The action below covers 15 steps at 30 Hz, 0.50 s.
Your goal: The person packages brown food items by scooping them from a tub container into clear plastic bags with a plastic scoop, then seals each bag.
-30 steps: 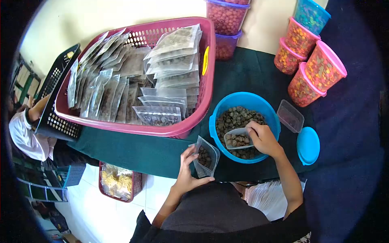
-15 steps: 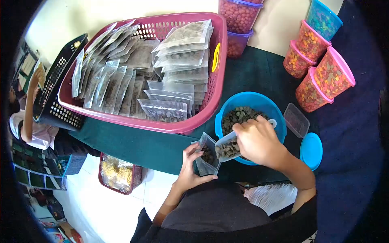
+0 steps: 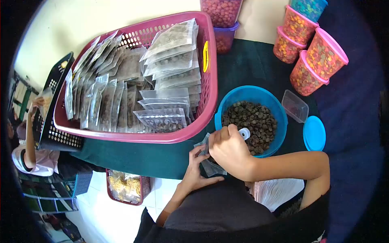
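Observation:
My left hand [image 3: 195,172] grips a clear plastic pouch [image 3: 211,169] by its side, at the table's front edge. Above the pouch's mouth, my right hand [image 3: 229,154] is closed round a scoop; its white handle end [image 3: 244,133] sticks out behind the fist, while the scoop's bowl is hidden by the hand. Just beyond stands a blue tub [image 3: 281,115] holding many small, dark brown discs [image 3: 255,121]. How full the pouch is cannot be seen behind my right hand.
A maroon basket [image 3: 211,91] of filled pouches [image 3: 166,52] stands left. Right are a clear lid [image 3: 295,106], a blue lid [image 3: 314,133] and tubs of colourful pieces [image 3: 326,54]. A basket of yellow snacks [image 3: 125,188] sits below; another person [image 3: 34,156] holds a bag.
My right hand has moved left and tipped the scoop over the pouch, covering its mouth. The view has shifted slightly. The other person's raised hand is lower in view.

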Available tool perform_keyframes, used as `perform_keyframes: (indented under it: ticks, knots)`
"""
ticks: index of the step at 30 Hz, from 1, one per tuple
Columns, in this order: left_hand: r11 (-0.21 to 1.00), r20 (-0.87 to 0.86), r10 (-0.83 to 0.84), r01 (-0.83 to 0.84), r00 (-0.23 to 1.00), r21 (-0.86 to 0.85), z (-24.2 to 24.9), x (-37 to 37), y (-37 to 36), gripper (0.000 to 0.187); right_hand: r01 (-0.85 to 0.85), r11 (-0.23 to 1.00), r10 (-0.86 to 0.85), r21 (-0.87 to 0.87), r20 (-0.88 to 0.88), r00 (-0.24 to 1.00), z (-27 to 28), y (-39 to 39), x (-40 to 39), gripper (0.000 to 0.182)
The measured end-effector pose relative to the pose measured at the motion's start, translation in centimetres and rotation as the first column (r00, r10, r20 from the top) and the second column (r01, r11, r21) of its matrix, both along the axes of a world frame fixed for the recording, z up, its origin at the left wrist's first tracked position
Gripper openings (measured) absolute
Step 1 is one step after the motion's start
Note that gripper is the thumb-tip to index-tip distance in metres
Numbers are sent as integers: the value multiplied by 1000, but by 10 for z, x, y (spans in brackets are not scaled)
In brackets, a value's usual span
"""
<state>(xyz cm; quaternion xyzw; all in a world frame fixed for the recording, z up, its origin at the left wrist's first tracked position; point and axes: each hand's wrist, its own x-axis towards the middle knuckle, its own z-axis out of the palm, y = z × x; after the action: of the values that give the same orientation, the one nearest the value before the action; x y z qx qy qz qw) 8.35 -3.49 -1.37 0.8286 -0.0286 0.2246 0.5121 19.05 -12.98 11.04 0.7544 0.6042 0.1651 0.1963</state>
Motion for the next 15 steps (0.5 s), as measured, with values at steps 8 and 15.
perform_keyframes:
  ticks: [8, 15]
  knots:
    - [998, 232, -24, 36, 972, -46, -17, 10, -3, 105, 324, 917, -312, 233, -86, 946, 34, -28, 23, 7]
    - [952, 185, 153, -95, 971, -289, -41, -12, 9, 93, 584, 808, -565, 73, -183, 804, 18, -85, 77, 8]
